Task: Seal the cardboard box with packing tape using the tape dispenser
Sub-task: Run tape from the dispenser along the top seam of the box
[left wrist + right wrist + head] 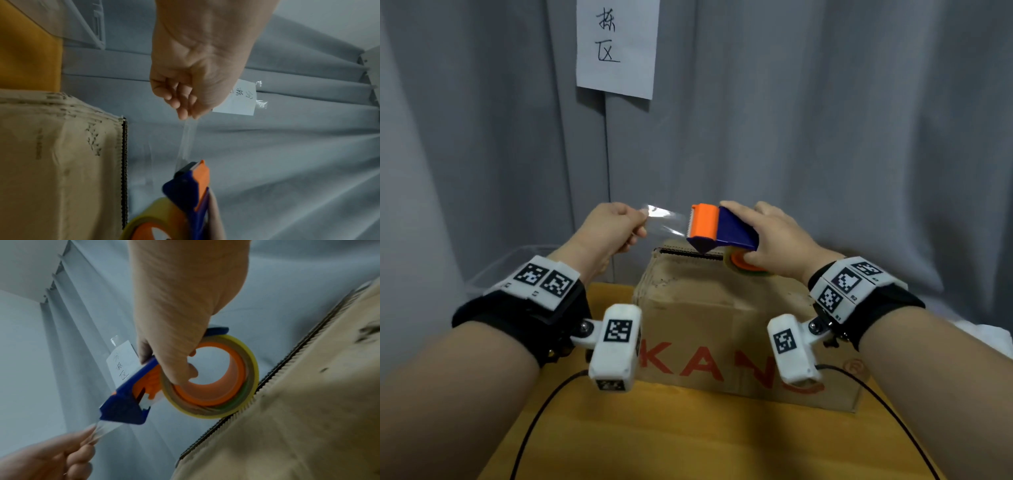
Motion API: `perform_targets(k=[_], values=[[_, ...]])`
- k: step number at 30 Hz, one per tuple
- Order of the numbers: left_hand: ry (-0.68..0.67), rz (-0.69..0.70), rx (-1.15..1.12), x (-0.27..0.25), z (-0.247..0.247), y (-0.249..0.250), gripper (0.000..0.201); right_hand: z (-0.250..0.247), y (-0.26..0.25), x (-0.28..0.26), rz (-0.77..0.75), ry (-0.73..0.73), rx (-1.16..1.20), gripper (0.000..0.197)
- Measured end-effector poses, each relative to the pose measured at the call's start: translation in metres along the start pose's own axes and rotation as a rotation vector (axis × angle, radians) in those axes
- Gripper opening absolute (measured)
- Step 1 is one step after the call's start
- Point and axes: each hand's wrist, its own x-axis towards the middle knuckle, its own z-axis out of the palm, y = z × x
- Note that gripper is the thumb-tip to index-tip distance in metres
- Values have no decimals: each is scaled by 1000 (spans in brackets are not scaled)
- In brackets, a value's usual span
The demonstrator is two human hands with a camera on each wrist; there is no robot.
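- Where it hangs as backdrop, grey curtain (825,137): pleated, fills the far side behind everything; a paper sign (616,48) with handwritten characters is fixed to it, above the hands.
- Yellow wooden table (688,438): carries the box; two black cables (534,418) cross its near part.
- Cardboard box (722,315): stands on the table, red letters "KAN" on the near face; the corrugated edge of a top flap (688,254) runs along the far top edge, directly below the dispenser. Whether the flaps lie fully flat cannot be told from the head view.
- Right hand (774,240): fingers curled round the tape dispenser (719,226), holding it in the air just above the box's far edge, orange toothed end pointing left.
- Left hand (609,229): thumb and fingers pinch the free end of the clear tape (664,219), level with the dispenser and just beside it, to the left, clear of the box.
- Tape roll (211,378): yellowish, on an orange hub; the right wrist view shows fingers hooked through the hub opening, which the head view hides under the hand.
- Clear tape strip: stretched between the left fingertips (183,112) and the dispenser's blade; the left wrist view shows it taut and narrow, edge-on.
- Wrist bands with white marker blocks (544,277): one on each forearm, none touching the box.
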Motion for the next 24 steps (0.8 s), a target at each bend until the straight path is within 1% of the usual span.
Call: perform_targets(k=[2, 4, 8, 11, 15, 20, 24], values=[[46, 23, -27, 10, 1, -8, 18, 5, -3, 14, 15, 34, -47, 77], [37, 11, -39, 18, 4, -18, 20, 12, -4, 28, 35, 51, -71, 76], [-31, -40, -17, 34, 17, -41, 51, 32, -4, 55, 79, 65, -62, 73], [-83, -64, 14, 46, 30, -61, 60, 50, 1, 65, 125, 61, -40, 69], [-141, -97, 45, 59, 45, -82, 63, 67, 14, 70, 180, 21, -16, 66], [-128, -95, 118, 61, 57, -97, 60, 69, 24, 73, 194, -22, 15, 59], [-117, -71, 135, 49, 59, -100, 53, 62, 22, 70, 186, -95, 29, 56]])
